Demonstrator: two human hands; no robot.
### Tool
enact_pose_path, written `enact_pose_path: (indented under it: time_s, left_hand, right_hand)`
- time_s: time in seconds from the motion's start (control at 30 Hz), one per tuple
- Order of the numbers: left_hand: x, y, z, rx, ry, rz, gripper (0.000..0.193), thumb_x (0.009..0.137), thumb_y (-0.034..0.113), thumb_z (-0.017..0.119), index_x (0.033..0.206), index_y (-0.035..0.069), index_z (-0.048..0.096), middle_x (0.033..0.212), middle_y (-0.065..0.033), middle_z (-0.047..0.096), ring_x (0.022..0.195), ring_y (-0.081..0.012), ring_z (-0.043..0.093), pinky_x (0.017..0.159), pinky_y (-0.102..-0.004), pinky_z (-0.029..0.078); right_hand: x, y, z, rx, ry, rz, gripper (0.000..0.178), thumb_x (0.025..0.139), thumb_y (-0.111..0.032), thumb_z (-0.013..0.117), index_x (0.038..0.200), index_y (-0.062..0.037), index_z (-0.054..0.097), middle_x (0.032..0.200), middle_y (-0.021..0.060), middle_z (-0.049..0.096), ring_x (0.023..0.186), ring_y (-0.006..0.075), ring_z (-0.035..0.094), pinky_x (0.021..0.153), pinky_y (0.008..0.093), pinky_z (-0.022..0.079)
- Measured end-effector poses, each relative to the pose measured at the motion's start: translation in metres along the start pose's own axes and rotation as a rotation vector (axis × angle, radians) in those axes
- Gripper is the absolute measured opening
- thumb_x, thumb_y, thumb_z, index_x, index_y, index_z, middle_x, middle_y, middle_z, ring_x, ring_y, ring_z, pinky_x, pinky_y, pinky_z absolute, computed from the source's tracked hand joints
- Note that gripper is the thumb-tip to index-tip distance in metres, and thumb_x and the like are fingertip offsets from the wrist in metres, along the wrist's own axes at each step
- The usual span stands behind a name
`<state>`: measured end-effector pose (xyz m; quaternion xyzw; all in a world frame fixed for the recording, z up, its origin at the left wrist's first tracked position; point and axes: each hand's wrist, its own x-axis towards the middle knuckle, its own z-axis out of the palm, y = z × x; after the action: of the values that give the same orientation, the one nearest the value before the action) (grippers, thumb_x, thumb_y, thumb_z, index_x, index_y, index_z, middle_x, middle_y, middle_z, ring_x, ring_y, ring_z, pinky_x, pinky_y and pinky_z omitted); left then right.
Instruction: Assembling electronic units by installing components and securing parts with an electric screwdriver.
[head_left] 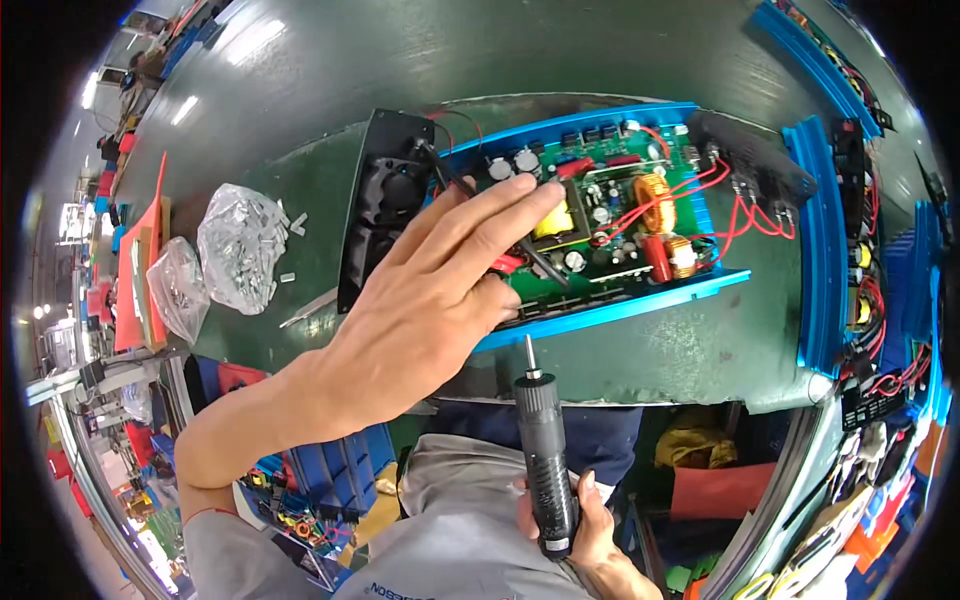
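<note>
My left hand (420,290) reaches across a power supply unit with its fingers stretched out over the circuit board (610,265). The thumb is bent down by the near wall of the blue metal housing (620,312). A thin black rod or cable (545,262) runs beneath the fingers; whether they touch it is hidden. On the unit's left stands a black end panel with fans (398,190). Closed around a black electric screwdriver (545,455), my right hand (595,520) is close to my body. The screwdriver's bit points up toward the housing's near edge, apart from it.
Left of the unit lie a clear bag of small pale parts (243,245), loose pieces and a smaller bag (180,290). Red wires (735,215) link the board to a black end panel (760,160). More blue housings (818,250) stand at the right.
</note>
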<state>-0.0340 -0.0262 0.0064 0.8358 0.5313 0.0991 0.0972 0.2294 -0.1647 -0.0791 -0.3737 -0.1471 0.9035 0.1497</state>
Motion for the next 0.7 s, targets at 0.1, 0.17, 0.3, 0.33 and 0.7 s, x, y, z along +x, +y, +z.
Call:
enact_pose_path:
  time_s: [0.1, 0.17, 0.3, 0.33, 0.7]
  left_hand:
    - [0.002, -0.006, -0.001, -0.061, -0.013, -0.002, 0.015, 0.077, 0.011, 0.076, 0.085, 0.003, 0.067, 0.155, -0.0149, 0.045, 0.144, -0.0344, 0.039, 0.116, -0.0506, 0.036]
    - [0.001, -0.007, 0.0, -0.078, -0.017, -0.011, 0.014, 0.076, 0.011, 0.076, 0.083, 0.003, 0.066, 0.155, -0.0144, 0.045, 0.144, -0.0342, 0.039, 0.116, -0.0508, 0.036]
    - [0.002, -0.006, 0.005, -0.125, 0.01, 0.0, 0.011, 0.078, 0.011, 0.073, 0.084, 0.003, 0.068, 0.155, -0.0139, 0.044, 0.145, -0.0346, 0.038, 0.117, -0.0514, 0.035]
    - [0.003, -0.005, 0.004, -0.118, 0.002, 0.006, 0.012, 0.079, 0.011, 0.072, 0.088, 0.003, 0.069, 0.156, -0.0141, 0.044, 0.146, -0.0347, 0.036, 0.118, -0.0518, 0.034]
    - [-0.008, 0.019, -0.018, -0.054, -0.285, -0.048, 0.03, 0.087, 0.009, 0.063, 0.107, -0.013, 0.067, 0.161, -0.0178, 0.034, 0.151, -0.0324, 0.029, 0.12, -0.0544, 0.028]
  right_hand:
    - [0.004, -0.004, -0.001, 0.001, 0.019, 0.006, 0.101, 0.093, -0.082, 0.026, 0.123, 0.0108, 0.055, 0.072, 0.0117, 0.061, 0.063, 0.0197, 0.056, 0.061, 0.0311, 0.044]
    - [0.005, -0.006, 0.0, -0.004, 0.02, 0.01, 0.102, 0.093, -0.083, 0.026, 0.122, 0.0109, 0.056, 0.07, 0.0116, 0.061, 0.062, 0.0194, 0.056, 0.06, 0.031, 0.044]
    - [0.006, -0.007, 0.006, -0.114, 0.081, -0.053, 0.104, 0.091, -0.084, 0.025, 0.121, 0.0103, 0.057, 0.069, 0.0119, 0.062, 0.058, 0.0176, 0.054, 0.057, 0.0295, 0.042]
    - [0.007, -0.006, 0.006, -0.16, 0.092, -0.083, 0.104, 0.091, -0.084, 0.025, 0.12, 0.0101, 0.058, 0.069, 0.012, 0.062, 0.057, 0.0169, 0.054, 0.055, 0.029, 0.041]
    - [0.004, 0.002, -0.002, -0.317, 0.192, -0.127, 0.103, 0.089, -0.086, 0.027, 0.121, 0.0075, 0.057, 0.073, 0.0113, 0.064, 0.062, 0.0156, 0.058, 0.057, 0.0277, 0.043]
